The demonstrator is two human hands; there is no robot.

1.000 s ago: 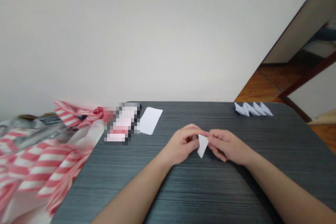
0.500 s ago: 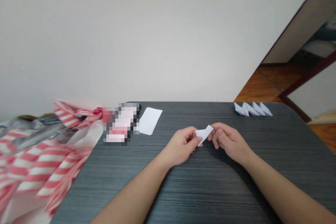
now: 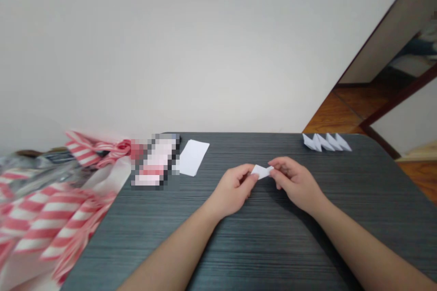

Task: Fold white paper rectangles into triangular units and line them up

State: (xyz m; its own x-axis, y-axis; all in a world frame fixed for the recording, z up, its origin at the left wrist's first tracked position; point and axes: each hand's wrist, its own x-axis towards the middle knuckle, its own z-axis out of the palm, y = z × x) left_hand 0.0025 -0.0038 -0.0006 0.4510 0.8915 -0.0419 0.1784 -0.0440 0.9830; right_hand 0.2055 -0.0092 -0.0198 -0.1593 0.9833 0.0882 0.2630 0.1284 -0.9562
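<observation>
A small folded piece of white paper (image 3: 261, 172) is held just above the dark table, between my two hands. My left hand (image 3: 236, 190) pinches its left end between thumb and fingers. On the other end, the thumb and index finger of my right hand (image 3: 294, 183) are closed on the paper's right tip. The paper has a shallow notch along its upper edge. Part of it is hidden behind my fingertips.
A stack of white paper sheets (image 3: 194, 158) lies at the table's back left, beside a pixelated phone-like object (image 3: 157, 160). Several folded white paper pieces (image 3: 327, 142) stand in a row at the back right. Red-and-white striped cloth (image 3: 51, 218) is heaped left of the dark table (image 3: 239, 254).
The folded paper has turned to lie more level. My right hand, which was at its edge with looser fingers, now pinches its right tip.
</observation>
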